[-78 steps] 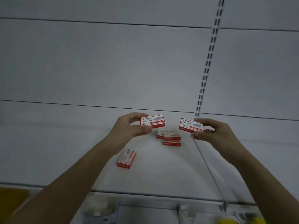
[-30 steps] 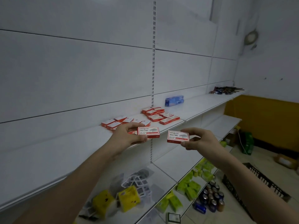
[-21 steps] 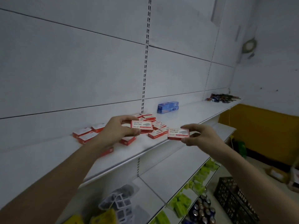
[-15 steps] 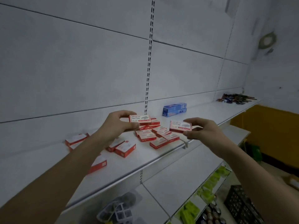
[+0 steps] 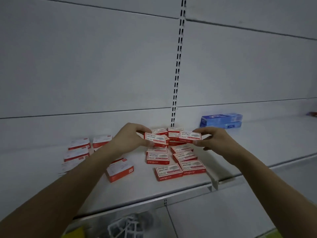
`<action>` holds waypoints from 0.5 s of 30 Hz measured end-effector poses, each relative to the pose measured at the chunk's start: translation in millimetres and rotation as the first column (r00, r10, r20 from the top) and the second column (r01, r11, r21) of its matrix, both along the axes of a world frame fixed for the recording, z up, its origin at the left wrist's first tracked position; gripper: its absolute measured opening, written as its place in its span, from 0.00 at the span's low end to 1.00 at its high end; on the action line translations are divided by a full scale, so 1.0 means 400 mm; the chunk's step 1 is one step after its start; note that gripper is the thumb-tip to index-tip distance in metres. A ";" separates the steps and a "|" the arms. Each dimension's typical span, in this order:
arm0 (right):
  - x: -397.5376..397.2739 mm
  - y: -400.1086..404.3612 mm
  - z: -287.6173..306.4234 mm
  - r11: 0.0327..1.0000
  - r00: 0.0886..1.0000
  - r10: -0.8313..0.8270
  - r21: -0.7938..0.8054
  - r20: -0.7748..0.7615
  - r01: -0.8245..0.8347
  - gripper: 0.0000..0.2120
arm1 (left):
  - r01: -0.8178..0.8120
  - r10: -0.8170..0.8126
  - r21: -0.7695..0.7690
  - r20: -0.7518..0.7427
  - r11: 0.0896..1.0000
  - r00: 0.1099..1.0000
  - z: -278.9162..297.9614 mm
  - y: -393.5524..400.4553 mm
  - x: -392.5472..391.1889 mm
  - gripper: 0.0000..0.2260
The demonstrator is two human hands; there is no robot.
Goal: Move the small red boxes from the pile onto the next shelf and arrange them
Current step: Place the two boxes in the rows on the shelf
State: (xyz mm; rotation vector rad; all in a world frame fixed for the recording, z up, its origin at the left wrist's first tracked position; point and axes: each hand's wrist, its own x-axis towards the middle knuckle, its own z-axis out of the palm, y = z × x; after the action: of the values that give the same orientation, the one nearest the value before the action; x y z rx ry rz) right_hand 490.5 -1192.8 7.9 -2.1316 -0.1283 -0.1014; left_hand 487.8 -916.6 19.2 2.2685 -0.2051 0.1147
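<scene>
L hand (image 5: 127,138) pinching red box (image 5: 155,139), R hand (image 5: 211,138) pinching another (image 5: 190,136), boxes behind part-hidden, left boxes (image 5: 78,148) blurred

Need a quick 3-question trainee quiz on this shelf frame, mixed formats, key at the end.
1. True or false: the left hand holds nothing.
2. What lies on the shelf to the right of the slotted upright, against the back wall?
A. stacked blue boxes
B. a yellow tin
C. a black crate
3. Fill in: the right hand pinches a small red box above the ____ of red boxes lying flat on the shelf.

Key:
1. False. It grips a red box.
2. A, the stacked blue boxes.
3. group
</scene>
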 end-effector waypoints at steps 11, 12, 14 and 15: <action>0.115 -0.039 -0.054 0.955 0.949 0.295 0.022 -0.114 -0.295 0.17 | -0.252 0.265 0.113 -0.128 0.961 0.956 -0.022 -0.117 -0.015 0.20; 0.118 -0.039 -0.057 0.950 0.943 0.312 0.014 -0.113 -0.312 0.18 | -0.266 0.283 0.135 -0.126 0.954 0.951 -0.023 -0.121 -0.018 0.20; 0.123 -0.043 -0.060 0.940 0.935 0.340 -0.006 -0.105 -0.342 0.19 | -0.288 0.308 0.157 -0.122 0.945 0.944 -0.024 -0.125 -0.019 0.21; 0.127 -0.046 -0.060 0.937 0.934 0.346 -0.014 -0.095 -0.349 0.19 | -0.295 0.315 0.162 -0.120 0.942 0.941 -0.025 -0.126 -0.019 0.21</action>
State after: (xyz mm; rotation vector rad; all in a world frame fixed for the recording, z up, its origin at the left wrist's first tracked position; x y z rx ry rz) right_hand 541.1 -1211.0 -16.3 -2.1067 -0.4532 0.2073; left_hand 480.2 -967.1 9.1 2.4247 0.2260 0.1000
